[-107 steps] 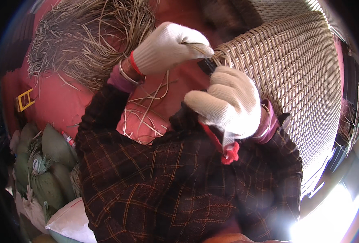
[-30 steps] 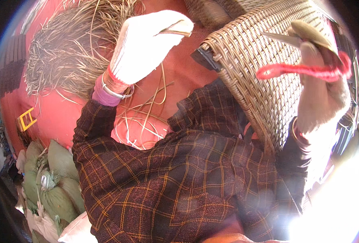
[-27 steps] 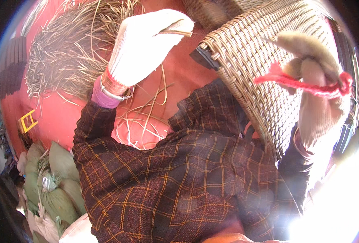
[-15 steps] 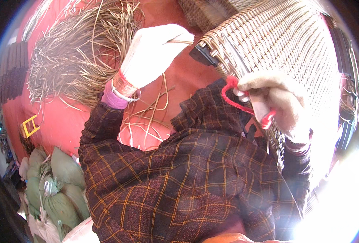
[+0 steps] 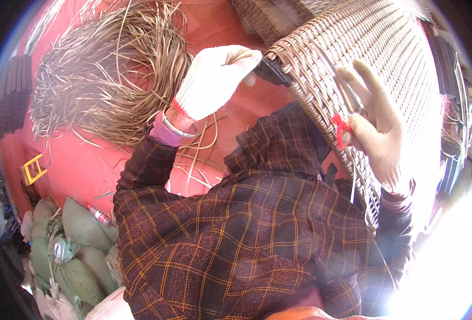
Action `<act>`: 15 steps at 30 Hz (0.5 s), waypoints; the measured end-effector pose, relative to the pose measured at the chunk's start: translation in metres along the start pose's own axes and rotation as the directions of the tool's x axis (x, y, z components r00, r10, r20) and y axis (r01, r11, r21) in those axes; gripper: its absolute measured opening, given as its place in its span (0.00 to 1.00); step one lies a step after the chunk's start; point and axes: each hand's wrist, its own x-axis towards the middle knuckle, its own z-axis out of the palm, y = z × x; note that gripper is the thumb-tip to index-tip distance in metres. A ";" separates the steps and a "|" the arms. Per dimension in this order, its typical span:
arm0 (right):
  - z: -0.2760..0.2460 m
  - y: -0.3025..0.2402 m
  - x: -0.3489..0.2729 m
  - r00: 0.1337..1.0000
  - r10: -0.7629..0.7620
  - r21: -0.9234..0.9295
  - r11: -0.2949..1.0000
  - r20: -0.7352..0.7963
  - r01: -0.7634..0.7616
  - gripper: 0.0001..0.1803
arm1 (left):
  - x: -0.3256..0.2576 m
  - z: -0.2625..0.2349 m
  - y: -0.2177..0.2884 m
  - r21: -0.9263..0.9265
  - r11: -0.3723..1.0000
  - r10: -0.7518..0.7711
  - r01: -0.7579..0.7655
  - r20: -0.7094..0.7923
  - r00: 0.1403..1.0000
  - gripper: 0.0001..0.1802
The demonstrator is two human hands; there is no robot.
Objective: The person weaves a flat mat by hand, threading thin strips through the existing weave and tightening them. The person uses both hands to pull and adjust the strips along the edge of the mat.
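My left hand point(image 5: 214, 77), in a white knit glove, is closed in a pinch on a thin tan weaving strand point(image 5: 242, 55). Its fingertips are right beside the dark end piece point(image 5: 272, 72) at the corner of a woven wicker panel point(image 5: 374, 37). Over the panel's near edge is my gloved right hand point(image 5: 380, 125). Two of its fingers stretch upward, while the thumb side holds a slim metal tool point(image 5: 348, 96) with a red-wrapped loop point(image 5: 340, 130) at its handle. The tool's exact kind is partly hidden by the hand.
A big heap of loose tan strands point(image 5: 113, 80) lies on the red floor point(image 5: 76, 176) to the left. Green sacks point(image 5: 81, 229) are piled at the lower left, near a yellow frame-shaped piece point(image 5: 35, 169). More brown wickerwork point(image 5: 268, 21) stands at the far side.
My left hand has moved right and slightly down, closer to the panel's corner. My right hand has shifted up a little and turned, its upper fingers now stretched out and the red loop nearer the panel edge.
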 end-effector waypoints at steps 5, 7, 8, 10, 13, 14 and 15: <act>-0.008 -0.001 0.010 0.991 0.122 -0.097 0.987 -0.052 -0.127 0.40 | -0.001 0.005 -0.005 -0.145 0.987 -0.071 0.073 0.020 0.997 0.15; -0.008 -0.003 0.012 0.964 0.256 -0.082 0.962 -0.069 -0.261 0.35 | -0.001 0.006 -0.008 -0.161 0.984 -0.066 0.071 0.040 0.997 0.17; -0.006 -0.004 0.011 0.982 0.183 -0.114 0.975 -0.055 -0.188 0.33 | 0.000 0.006 -0.009 -0.183 0.979 -0.082 0.092 0.061 0.995 0.18; 0.000 -0.004 0.006 0.979 0.160 -0.238 0.953 -0.123 -0.185 0.27 | 0.000 0.006 -0.012 -0.220 0.966 -0.118 0.135 0.091 0.989 0.21; 0.011 -0.004 -0.006 0.928 0.373 0.056 0.926 -0.010 -0.372 0.21 | -0.002 0.009 -0.017 -0.324 0.941 -0.064 0.101 0.123 0.990 0.20; 0.015 -0.003 -0.009 0.918 0.395 0.084 0.915 0.020 -0.396 0.20 | -0.001 0.010 -0.018 -0.317 0.947 -0.021 0.054 0.107 0.994 0.20; 0.020 -0.004 -0.012 0.922 0.379 0.137 0.912 0.083 -0.387 0.19 | -0.001 0.012 -0.019 -0.306 0.952 0.028 0.002 0.093 0.995 0.20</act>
